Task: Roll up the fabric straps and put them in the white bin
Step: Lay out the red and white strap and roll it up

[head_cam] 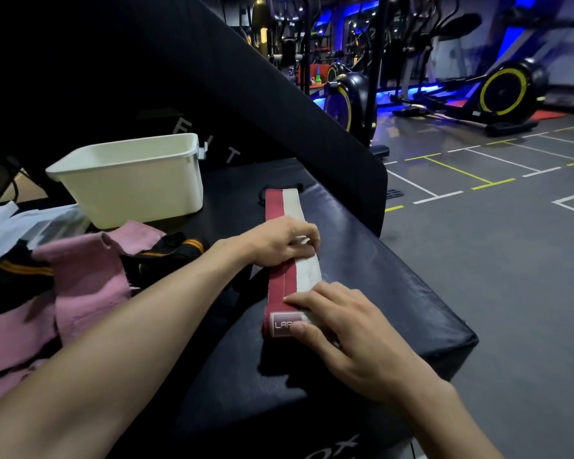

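A red and white fabric strap (294, 276) lies flat and lengthwise on the black padded box (395, 293). My left hand (279, 241) rests across its middle with the fingers curled onto the white half. My right hand (342, 326) presses the near end with straight fingers, partly covering a label. The white bin (133, 187) stands at the back left of the box; its inside is hidden from this angle. To the left lie a pink strap (87, 276) and a black strap with orange stripes (166, 256), loosely piled.
A tilted black pad (246, 94) rises behind the bin. White and grey cloth (10, 226) lies at the far left. To the right the box edge drops to a grey gym floor (478, 226) with painted lines and exercise bikes (504, 91) beyond.
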Available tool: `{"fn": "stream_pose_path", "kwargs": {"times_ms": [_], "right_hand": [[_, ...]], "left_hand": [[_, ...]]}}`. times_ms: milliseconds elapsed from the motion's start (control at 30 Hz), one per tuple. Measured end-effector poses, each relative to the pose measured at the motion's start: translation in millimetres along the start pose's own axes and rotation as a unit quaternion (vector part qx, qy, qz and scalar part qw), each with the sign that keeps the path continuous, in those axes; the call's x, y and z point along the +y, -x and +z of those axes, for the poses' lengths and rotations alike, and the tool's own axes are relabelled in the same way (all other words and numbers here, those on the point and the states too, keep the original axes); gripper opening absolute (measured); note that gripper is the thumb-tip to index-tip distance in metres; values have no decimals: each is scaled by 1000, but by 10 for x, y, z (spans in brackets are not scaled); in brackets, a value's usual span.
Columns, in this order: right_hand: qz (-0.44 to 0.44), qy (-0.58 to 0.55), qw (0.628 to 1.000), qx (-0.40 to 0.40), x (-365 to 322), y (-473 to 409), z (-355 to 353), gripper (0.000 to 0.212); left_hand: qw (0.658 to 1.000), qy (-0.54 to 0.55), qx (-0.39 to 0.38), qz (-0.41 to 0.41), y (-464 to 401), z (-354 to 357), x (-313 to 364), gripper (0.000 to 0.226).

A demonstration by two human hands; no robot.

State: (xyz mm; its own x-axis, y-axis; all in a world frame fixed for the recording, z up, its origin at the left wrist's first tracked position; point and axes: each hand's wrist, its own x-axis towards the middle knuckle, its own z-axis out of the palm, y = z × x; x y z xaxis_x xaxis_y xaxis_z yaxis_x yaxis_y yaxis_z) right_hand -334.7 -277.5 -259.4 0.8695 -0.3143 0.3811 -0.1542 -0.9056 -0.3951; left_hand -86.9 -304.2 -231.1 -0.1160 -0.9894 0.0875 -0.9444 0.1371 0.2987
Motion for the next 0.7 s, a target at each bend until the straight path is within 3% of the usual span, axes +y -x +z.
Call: {"fn": "stream_pose_path", "kwargs": {"times_ms": [233, 400, 467, 600, 700], "right_hand": [[2, 11, 1000, -5, -11, -4, -9, 43], [8, -7, 1000, -11, -32, 21, -11, 44], [7, -5, 1000, -13, -46, 29, -5, 44], [6, 1, 1000, -16, -70, 43, -6, 46], [7, 3, 1000, -14, -85, 45, 4, 46]], "left_hand": [[991, -123, 47, 9, -45, 133, 31, 15], [951, -237, 167, 106, 12, 222, 31, 18], [954, -238, 153, 98, 33, 251, 56, 16], [986, -121, 110, -16, 138, 205, 118, 25], [993, -96, 24, -67, 247, 190, 216, 40]]}}
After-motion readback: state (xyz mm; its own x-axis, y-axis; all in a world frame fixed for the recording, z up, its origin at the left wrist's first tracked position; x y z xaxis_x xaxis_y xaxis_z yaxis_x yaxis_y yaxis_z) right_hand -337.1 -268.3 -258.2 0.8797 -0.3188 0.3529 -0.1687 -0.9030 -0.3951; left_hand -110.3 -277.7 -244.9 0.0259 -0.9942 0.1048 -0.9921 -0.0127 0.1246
